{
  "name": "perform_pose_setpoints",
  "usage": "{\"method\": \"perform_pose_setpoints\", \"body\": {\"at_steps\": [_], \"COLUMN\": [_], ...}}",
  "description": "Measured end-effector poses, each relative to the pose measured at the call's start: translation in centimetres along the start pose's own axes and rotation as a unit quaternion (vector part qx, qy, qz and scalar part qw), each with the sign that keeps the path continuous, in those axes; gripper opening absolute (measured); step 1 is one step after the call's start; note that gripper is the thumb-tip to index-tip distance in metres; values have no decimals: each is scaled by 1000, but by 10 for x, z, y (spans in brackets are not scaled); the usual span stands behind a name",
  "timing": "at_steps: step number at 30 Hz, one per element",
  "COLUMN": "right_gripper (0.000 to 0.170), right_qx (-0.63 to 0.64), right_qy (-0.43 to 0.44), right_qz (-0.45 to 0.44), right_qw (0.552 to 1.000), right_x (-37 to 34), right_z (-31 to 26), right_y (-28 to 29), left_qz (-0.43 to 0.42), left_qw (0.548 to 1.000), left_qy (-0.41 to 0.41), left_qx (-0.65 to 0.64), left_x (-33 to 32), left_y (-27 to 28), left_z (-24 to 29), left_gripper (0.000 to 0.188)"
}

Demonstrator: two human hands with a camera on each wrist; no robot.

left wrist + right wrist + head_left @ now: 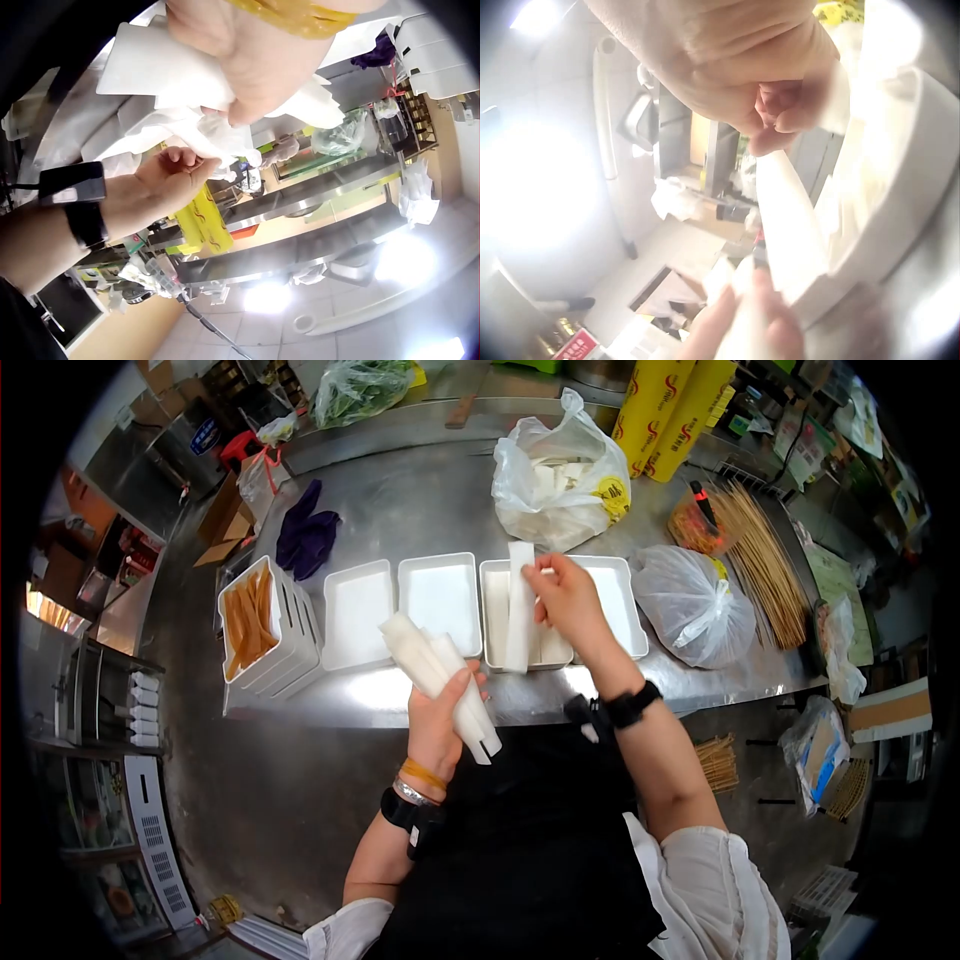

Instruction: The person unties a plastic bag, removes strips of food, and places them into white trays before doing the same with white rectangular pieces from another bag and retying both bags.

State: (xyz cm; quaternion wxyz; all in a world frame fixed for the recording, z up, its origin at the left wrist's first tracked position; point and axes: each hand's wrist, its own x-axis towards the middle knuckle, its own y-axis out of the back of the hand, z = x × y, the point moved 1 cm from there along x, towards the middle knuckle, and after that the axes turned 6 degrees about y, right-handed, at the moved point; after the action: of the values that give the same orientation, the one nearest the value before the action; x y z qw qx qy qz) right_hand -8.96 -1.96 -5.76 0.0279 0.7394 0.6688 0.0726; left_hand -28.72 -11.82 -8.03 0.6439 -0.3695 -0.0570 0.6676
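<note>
Two hands are holding flat white strips over the near edge of a steel table (400, 490).
The table is carrying a row of white trays; the bundle of strips (425, 658) is looking pale, smooth and slightly fanned, a small dark mark showing at its lower end, while the single strip (518, 620) is looking narrow and straight. The bundle's long axis is slanting, one end pointing toward the table's far left corner, the other toward the person, past the near edge. The single strip is running near to far, above the strip-filled tray (484, 610). The left hand (435, 720) is gripping the bundle around its lower half; the right hand (570, 600) is pinching the single strip's right side, near its far end.
</note>
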Motion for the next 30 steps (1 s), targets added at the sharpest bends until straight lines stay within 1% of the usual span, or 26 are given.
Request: {"method": "perform_pose_setpoints", "body": {"at_steps": [2,3,5,6,8,9,12,13,14,15,18,19,20,22,25,28,30], "right_gripper": [22,23,26,27,29,31,31,28,25,17,13,11,13,14,15,14,15], "right_qx": [-30,-66,-137,-201,-322,-321,-185,-88,13,45,142,99,108,71,5,-97,-114], "right_qy": [-19,-45,-96,-38,76,186,189,58,-74,21,-67,-92,-58,-42,-83,-51,-36], "right_qz": [2,-11,-40,-30,-11,89,-40,-145,-243,-253,-191,-134,-95,-56,-24,-47,-29], "right_qw": [999,997,985,978,944,924,964,984,967,966,969,982,988,995,996,993,992], "right_x": [20,22,24,24,14,5,-21,-33,-46,-52,-58,-53,-43,-17,9,18,20], "right_z": [15,19,29,34,47,47,17,-4,-18,-11,-6,-14,-7,4,18,41,49], "right_y": [6,4,-4,-6,-9,-14,-19,-20,-22,-28,-19,-11,-1,17,25,22,20], "left_qz": [-20,-29,-22,-17,-26,-32,-15,-18,-23,-29,-28,-32,-35,-35,-38,-51,-52], "left_qw": [1000,999,1000,1000,1000,999,999,999,999,998,998,998,999,999,999,998,999], "left_qy": [2,3,-3,-6,-10,-11,-33,-40,-46,-52,-44,-34,-24,-5,13,12,5], "left_qx": [-19,-28,-20,-16,-5,1,10,10,10,11,37,34,32,32,32,19,7], "left_x": [-3,-4,-5,-5,-4,-3,1,2,3,4,6,7,6,3,2,-2,-5], "left_y": [-4,-5,-5,-4,1,3,5,3,0,-3,1,2,2,2,-3,-7,-6], "left_z": [0,1,0,1,2,2,-2,-2,-2,-2,-10,-9,-7,-6,-5,-3,-1], "left_gripper": [42,42,44,45,46,46,46,46,45,45,43,41,40,37,34,33,33]}}
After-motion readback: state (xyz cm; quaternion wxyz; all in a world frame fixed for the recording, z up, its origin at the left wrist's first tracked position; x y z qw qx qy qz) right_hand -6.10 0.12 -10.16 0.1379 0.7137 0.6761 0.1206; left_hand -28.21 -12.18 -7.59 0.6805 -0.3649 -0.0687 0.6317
